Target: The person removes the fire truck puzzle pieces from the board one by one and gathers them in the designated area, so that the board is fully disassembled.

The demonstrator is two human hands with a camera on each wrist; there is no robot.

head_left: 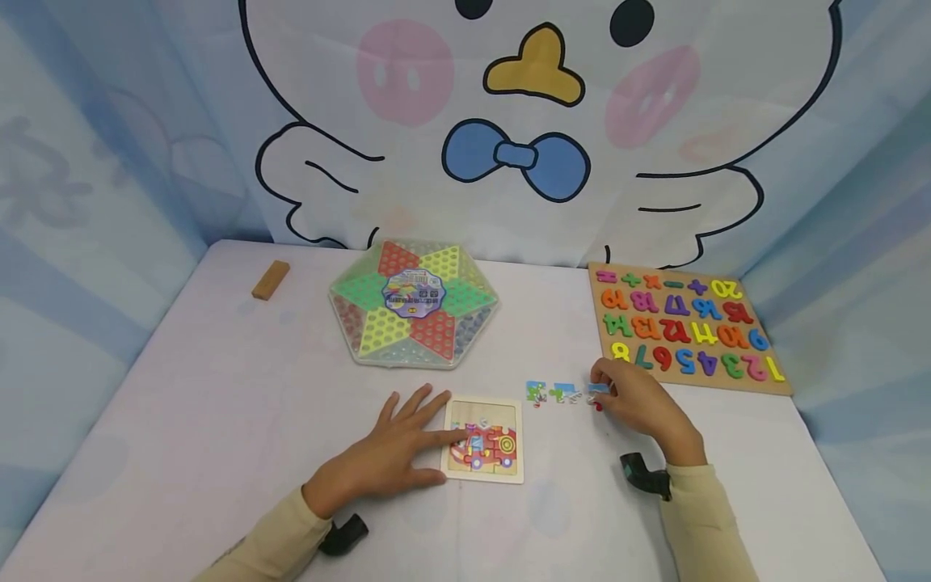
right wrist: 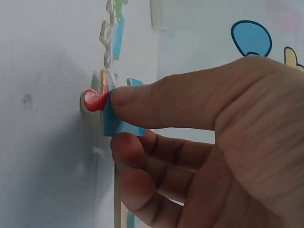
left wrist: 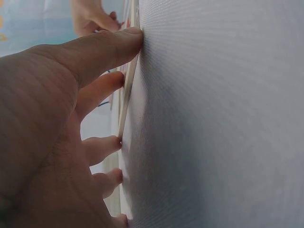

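My left hand lies with fingers spread at the left side of a small wooden jigsaw tray. Its index fingertip rests on the red vehicle picture inside, and its thumb touches the tray's near edge. The tray's lower part is filled with pieces; bare wood shows along the top. At the right, my right hand pinches a blue puzzle piece with a red knob, thumb on its face and curled fingers at its edge. Two more puzzle pieces, one and another, lie in a row left of it.
A number board with colourful digits lies just beyond my right hand. Behind the tray sits a hexagonal Chinese checkers set in clear wrap. One wooden block is at the back left. A printed curtain hangs behind the table.
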